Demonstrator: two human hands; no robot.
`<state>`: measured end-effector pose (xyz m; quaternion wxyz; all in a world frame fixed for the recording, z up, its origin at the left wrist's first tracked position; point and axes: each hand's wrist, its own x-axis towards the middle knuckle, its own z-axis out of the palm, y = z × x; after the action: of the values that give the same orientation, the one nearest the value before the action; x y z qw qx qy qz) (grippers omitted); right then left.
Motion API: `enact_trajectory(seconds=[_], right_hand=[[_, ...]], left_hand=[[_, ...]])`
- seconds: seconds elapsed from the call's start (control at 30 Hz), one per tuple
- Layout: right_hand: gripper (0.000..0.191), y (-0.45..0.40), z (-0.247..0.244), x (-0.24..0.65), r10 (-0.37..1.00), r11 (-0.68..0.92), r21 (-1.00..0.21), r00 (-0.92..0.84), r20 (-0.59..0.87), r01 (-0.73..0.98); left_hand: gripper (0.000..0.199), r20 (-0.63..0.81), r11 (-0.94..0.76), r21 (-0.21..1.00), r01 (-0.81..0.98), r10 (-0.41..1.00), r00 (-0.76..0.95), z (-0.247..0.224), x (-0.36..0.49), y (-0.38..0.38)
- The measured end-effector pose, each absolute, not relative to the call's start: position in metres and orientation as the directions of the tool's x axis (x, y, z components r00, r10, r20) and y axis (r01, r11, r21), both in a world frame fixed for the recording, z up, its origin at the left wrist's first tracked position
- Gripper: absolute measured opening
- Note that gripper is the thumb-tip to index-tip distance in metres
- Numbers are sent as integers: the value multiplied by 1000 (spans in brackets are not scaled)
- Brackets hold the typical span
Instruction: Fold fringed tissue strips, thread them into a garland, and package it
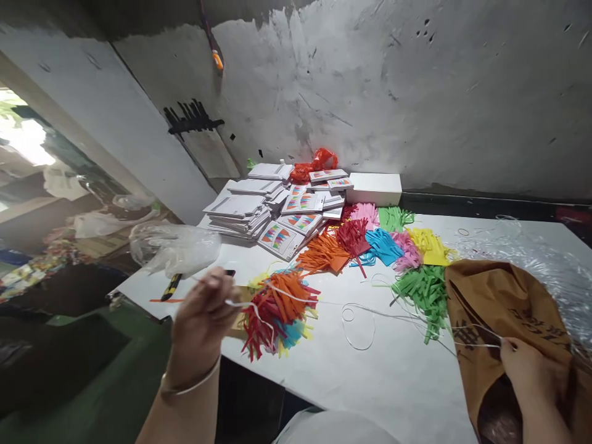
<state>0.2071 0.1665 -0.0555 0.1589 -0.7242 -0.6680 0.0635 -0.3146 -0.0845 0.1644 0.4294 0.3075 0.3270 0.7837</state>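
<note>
My left hand (203, 320) is raised at the table's near left, fingers pinched on the end of a white string (355, 305). The string runs across to the right, with a loose loop lying mid-table. My right hand (530, 367) also pinches white string, above a brown cloth bag (499, 290) with dark printed lettering. Just beside my left hand lies a bundle of fringed paper tassels (282, 302) in orange, red, blue and yellow. More fringed tassels lie farther back: orange (324, 251), blue (385, 245), yellow (428, 245) and green (423, 290).
Stacks of white printed cards (240, 213) and a white box (374, 188) stand near the wall, by a red plastic bag (324, 160). Clear plastic (176, 246) and a yellow-black cutter (171, 287) lie at the left. Transparent plastic wrap (531, 253) covers the right.
</note>
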Motion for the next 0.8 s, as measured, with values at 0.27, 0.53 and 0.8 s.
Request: enact_trajectory(seconds=[0.27, 0.53, 0.8], right_hand=[[50, 50, 52, 22, 753, 501, -800, -622, 214, 331], [16, 26, 58, 9, 668, 454, -877, -711, 220, 156], [12, 25, 51, 16, 642, 628, -756, -674, 366, 188]], left_hand=[[39, -214, 196, 971, 134, 967, 137, 99, -196, -37], [35, -223, 170, 926, 336, 967, 124, 88, -177, -36], [28, -314, 266, 935, 235, 928, 201, 81, -173, -39]])
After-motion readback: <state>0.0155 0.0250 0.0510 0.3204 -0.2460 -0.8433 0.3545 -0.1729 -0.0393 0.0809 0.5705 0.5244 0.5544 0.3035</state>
